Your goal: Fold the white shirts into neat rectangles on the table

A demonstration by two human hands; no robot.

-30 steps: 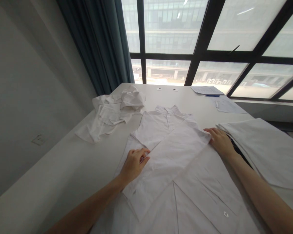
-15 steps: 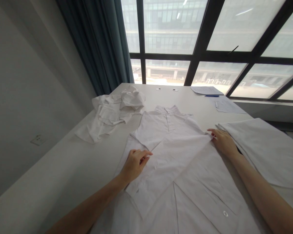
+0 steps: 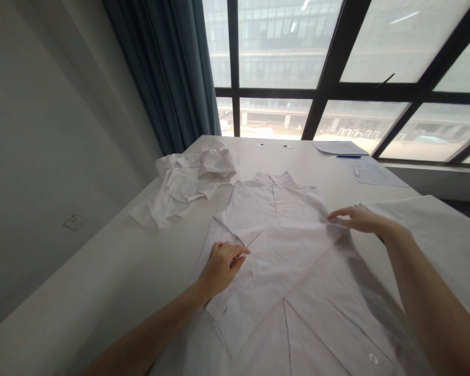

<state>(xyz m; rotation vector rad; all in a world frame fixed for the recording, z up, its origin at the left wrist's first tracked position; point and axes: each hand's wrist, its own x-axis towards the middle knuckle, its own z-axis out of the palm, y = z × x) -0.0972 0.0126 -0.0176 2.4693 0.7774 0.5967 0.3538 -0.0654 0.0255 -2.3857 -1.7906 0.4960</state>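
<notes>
A white shirt (image 3: 297, 230) with a stand-up collar and a front placket lies spread on the table, its collar towards the window. Folded layers and creases cross its middle, and a small round button shows near the bottom right. My left hand (image 3: 223, 265) rests on the shirt's left side, its fingers closed on a fold of cloth. At the right edge, below the shoulder, my right hand (image 3: 356, 218) pinches the cloth between thumb and fingers. The fingertips of both hands are partly hidden.
A crumpled white garment (image 3: 184, 180) lies on the white table (image 3: 141, 271) at the back left. Folded white cloth (image 3: 434, 245) is at the right. Papers (image 3: 340, 148) and a blue pen (image 3: 348, 156) lie far right, near the window. A dark curtain (image 3: 168, 68) hangs behind.
My right wrist has risen and turned inward, and that hand has drawn the shirt's right edge slightly inward. My left hand keeps its place on the cloth. The view has shifted slightly left.
</notes>
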